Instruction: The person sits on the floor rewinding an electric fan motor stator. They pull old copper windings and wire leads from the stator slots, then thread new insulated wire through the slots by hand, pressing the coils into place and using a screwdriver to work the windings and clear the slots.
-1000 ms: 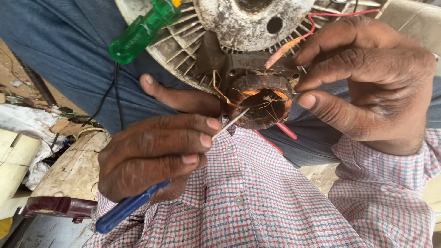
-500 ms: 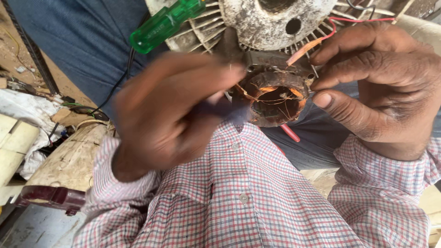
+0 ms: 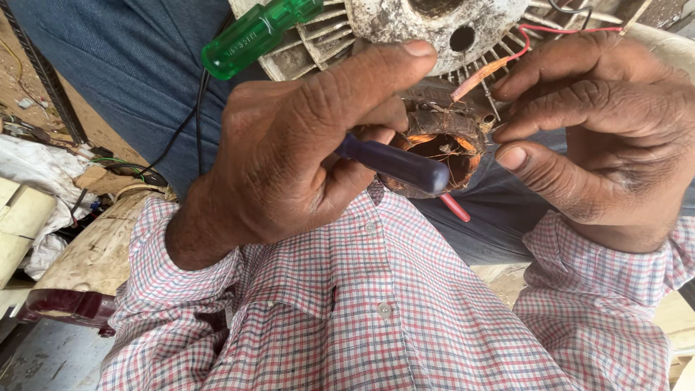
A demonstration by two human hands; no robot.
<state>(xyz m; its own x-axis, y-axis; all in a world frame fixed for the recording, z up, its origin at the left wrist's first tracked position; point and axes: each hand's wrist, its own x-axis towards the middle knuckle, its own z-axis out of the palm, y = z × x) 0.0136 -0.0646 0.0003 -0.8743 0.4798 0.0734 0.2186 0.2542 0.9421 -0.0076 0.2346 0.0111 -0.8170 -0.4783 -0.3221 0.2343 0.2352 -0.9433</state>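
My left hand [image 3: 304,152] is closed around a blue-handled screwdriver [image 3: 397,164], whose handle end points toward me; its tip is hidden behind my fingers. Just beyond it sits a small motor stator [image 3: 443,137] wound with copper coil. My right hand [image 3: 601,130] grips the stator's right side with thumb and fingers. A pink sleeved wire [image 3: 481,75] and a red wire [image 3: 565,30] run up from the stator. Behind it rests a dirty white finned motor housing [image 3: 405,25] on my lap.
A green-handled screwdriver [image 3: 257,35] lies against the housing at upper left. A black cable [image 3: 197,123] hangs over the blue trousers [image 3: 123,72]. To the left are a worn wooden stool edge [image 3: 98,250], white rags [image 3: 32,166] and scattered scraps.
My left hand has turned and risen, swinging the blue screwdriver from pointing its tip at the stator to showing its handle end toward me. The right hand stays on the stator.
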